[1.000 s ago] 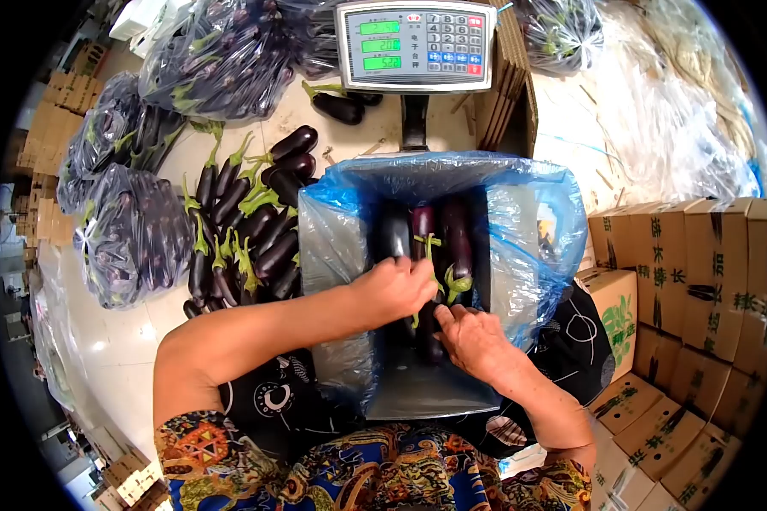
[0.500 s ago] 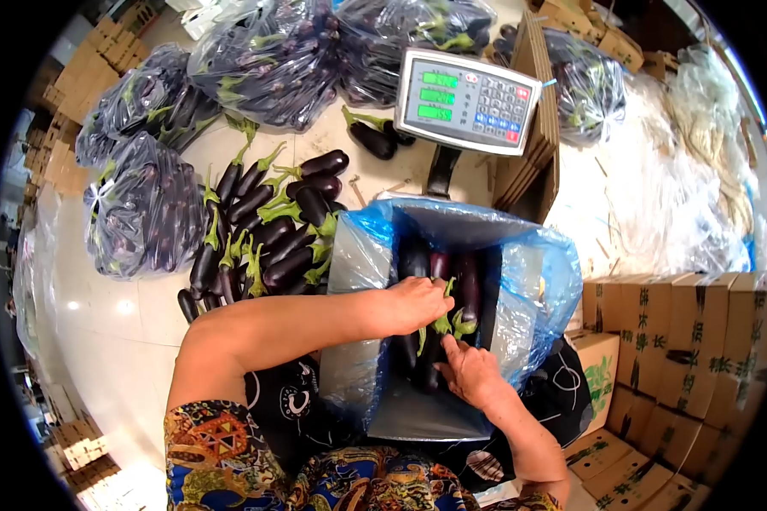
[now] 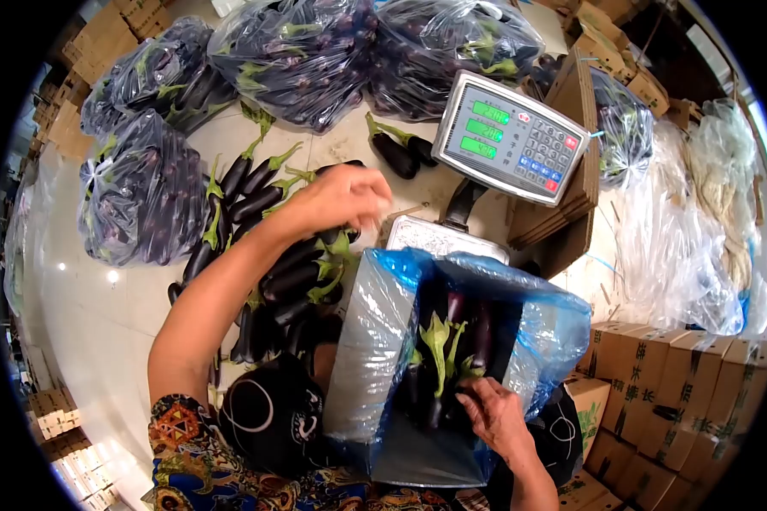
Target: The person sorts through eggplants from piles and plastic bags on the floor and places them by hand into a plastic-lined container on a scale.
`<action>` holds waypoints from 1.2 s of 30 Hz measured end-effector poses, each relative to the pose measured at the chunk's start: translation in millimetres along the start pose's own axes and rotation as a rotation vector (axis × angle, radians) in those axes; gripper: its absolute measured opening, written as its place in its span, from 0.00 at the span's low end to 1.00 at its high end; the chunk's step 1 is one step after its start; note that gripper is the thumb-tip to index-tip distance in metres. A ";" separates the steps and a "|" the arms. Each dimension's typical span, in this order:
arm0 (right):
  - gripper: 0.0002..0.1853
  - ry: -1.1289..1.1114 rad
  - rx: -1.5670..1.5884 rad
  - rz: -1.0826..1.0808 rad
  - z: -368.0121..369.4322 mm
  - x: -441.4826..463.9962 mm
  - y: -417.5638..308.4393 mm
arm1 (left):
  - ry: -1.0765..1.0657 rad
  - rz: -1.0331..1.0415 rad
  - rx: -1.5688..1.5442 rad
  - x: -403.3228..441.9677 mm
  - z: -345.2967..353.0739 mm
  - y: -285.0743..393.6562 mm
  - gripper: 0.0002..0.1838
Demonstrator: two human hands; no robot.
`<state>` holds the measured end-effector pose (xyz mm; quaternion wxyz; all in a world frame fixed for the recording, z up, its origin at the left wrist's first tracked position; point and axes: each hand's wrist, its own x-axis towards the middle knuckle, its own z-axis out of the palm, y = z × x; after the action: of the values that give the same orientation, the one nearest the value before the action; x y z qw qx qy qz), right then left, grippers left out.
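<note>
My left hand [image 3: 337,200] is in the air over the pile of loose eggplants [image 3: 294,285] on the floor. Its fingers look bent but are smeared by motion, and nothing shows in them. Inside the box [image 3: 371,341], lined with blue plastic film, several dark eggplants [image 3: 483,336] lie lengthwise with green stem ends grouped in the middle. My right hand [image 3: 498,417] is inside the box on its right side, fingers closed at the green cap of an eggplant; the fingertips are partly hidden.
Behind the box stands a scale with a metal plate [image 3: 447,238] and a lit display [image 3: 513,136]. Clear bags of eggplants [image 3: 141,192] line the far left. Flat cardboard [image 3: 562,162] leans right of the scale. Stacked cartons [image 3: 682,392] and plastic sheeting [image 3: 677,230] fill the right side.
My left hand has left the box and swung up and left over the pile. My right hand has stayed inside. The view has shifted, and the scale's digits have changed.
</note>
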<state>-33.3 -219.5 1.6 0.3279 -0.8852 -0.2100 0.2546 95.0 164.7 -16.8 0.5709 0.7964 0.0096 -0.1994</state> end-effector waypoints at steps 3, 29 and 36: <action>0.12 -0.048 -0.086 -0.046 1.2 15.7 -4.7 | 0.255 0.048 0.477 79.5 -15.0 -91.3 0.15; 0.16 -0.387 0.938 0.546 19.8 61.7 6.5 | 0.269 0.172 1.027 236.4 -9.0 -130.8 0.30; 0.13 -0.359 0.971 0.389 27.2 22.8 4.7 | 0.694 0.209 -0.020 50.0 -118.7 -54.4 0.26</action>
<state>-30.5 -197.6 -26.6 0.6043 -0.5974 0.0465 0.5251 164.1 281.4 -50.6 0.5588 0.8076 0.1234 0.1425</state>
